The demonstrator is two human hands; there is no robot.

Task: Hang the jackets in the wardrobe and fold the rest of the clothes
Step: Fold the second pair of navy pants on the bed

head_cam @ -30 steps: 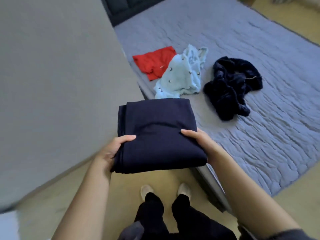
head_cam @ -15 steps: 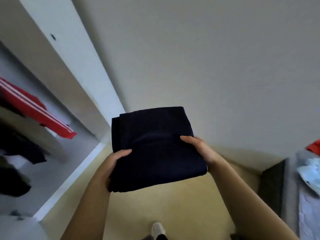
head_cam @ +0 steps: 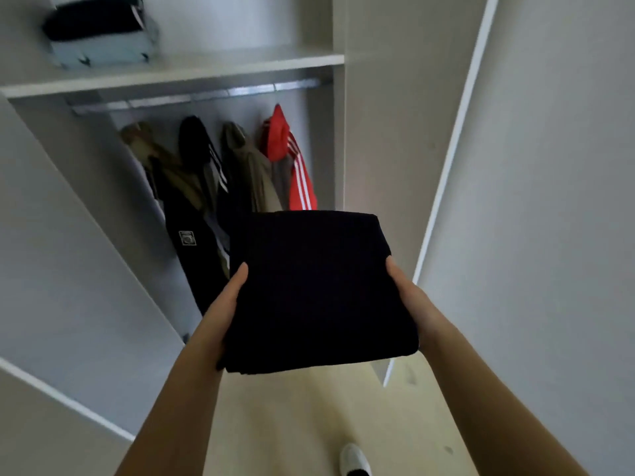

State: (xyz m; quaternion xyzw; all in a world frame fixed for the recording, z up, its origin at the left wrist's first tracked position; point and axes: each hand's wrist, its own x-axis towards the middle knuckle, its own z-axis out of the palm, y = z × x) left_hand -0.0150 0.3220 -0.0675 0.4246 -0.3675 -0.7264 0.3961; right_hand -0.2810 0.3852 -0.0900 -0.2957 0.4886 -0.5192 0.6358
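Left hand (head_cam: 226,304) and right hand (head_cam: 407,297), each grip closed on a side of the square-folded navy cloth garment (head_cam: 319,290), hold it before the wardrobe. It is best kept level and slid flat onto the white wooden shelf (head_cam: 240,65).

A white shelf (head_cam: 240,63) carried a small stack of folded clothes (head_cam: 99,32) at its left end, a dark piece on a pale blue one. Just under the shelf, a metal rail (head_cam: 192,96) held four hanging jackets (head_cam: 251,173). Far below the shelf, a white shoe (head_cam: 354,458) stood on the pale floor (head_cam: 292,424).
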